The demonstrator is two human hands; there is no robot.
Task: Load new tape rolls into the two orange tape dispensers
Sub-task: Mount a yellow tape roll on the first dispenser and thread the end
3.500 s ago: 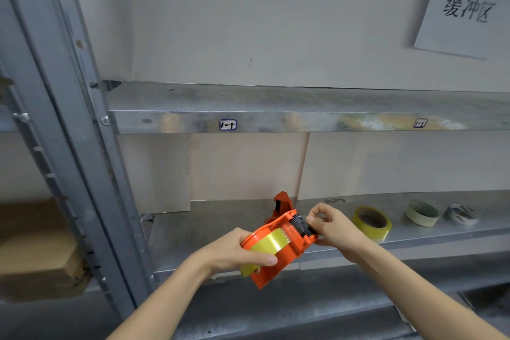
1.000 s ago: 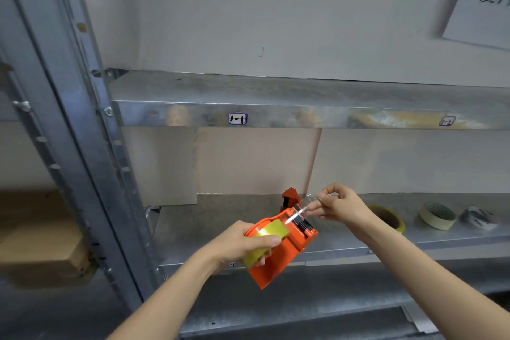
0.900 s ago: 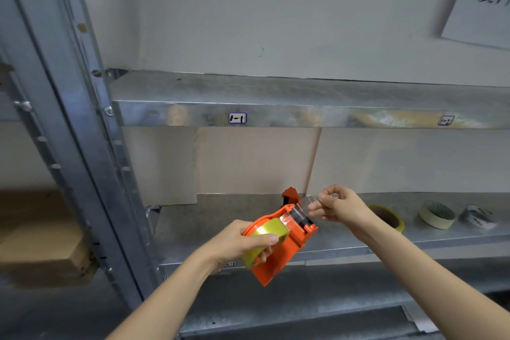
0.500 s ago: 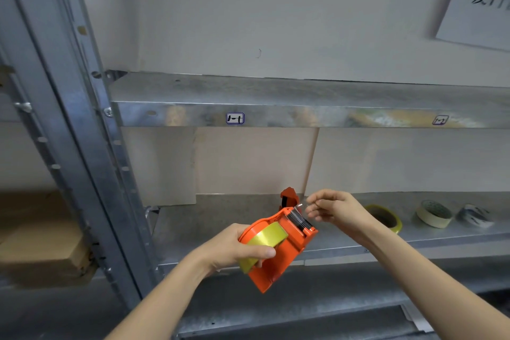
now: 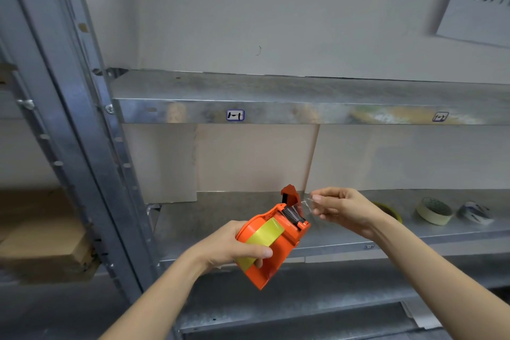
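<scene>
Left hand (image 5: 230, 247) clasped round loaded orange dispenser (image 5: 276, 243), right hand (image 5: 340, 208) pinching clear tape end (image 5: 306, 204) beside it.

Head view, close, facing shelf (image 5: 276, 91)

Both forearms extended forward; left hand (image 5: 231, 246) curled in firm grip, right hand (image 5: 340, 208) raised, fingertips pinched.

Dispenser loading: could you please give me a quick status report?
Left hand gripping orange dispenser, yellow roll seated. Right hand pinching clear tape end at cutter. Nothing in the way.
</scene>
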